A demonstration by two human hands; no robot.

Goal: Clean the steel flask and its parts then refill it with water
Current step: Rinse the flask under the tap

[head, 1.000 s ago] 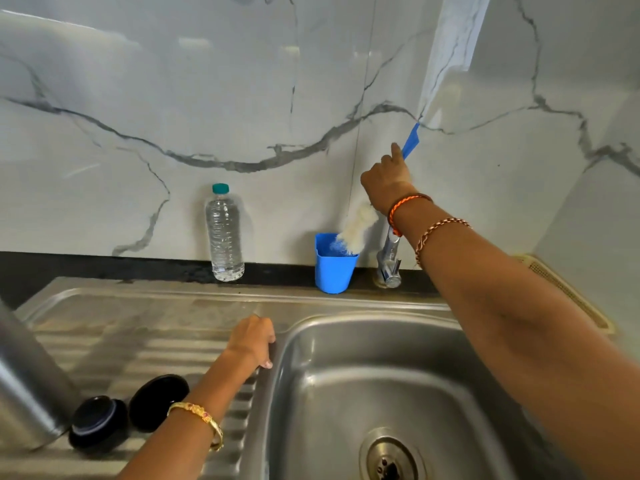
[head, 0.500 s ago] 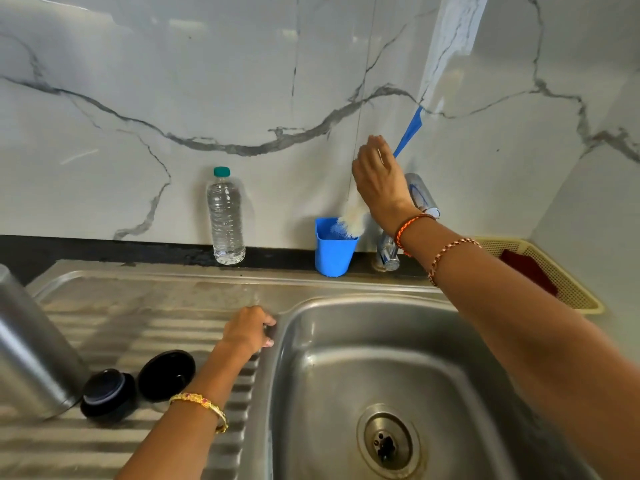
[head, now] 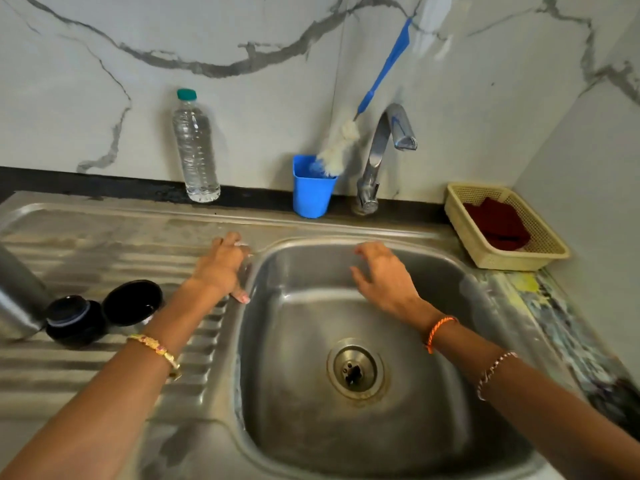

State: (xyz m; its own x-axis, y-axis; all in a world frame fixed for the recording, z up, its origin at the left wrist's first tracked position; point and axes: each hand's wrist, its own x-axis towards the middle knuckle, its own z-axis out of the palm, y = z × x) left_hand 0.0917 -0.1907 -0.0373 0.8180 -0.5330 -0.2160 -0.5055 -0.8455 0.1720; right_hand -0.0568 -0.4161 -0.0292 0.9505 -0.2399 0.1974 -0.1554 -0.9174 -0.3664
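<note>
The steel flask point(head: 17, 299) stands at the far left on the ribbed drainboard, partly cut off by the frame edge. Beside it sit two black flask parts: a stopper point(head: 74, 322) and a round cap point(head: 133, 303). My left hand point(head: 223, 265) rests on the sink's left rim, fingers curled over the edge. Over the basin my right hand point(head: 382, 275) hovers with fingers spread and loose, holding nothing. A bottle brush point(head: 349, 133) with a blue handle leans in the blue cup point(head: 313, 192) against the wall.
A steel sink basin point(head: 450, 271) with a drain point(head: 355, 370) lies below the tap point(head: 384, 147), which runs no water. A clear water bottle point(head: 195, 147) stands at the wall. A cream basket point(head: 502, 261) with a dark red cloth sits at the right.
My right hand let go of the bottle brush, left it in the blue cup and dropped down over the basin. My left hand stayed on the sink rim.
</note>
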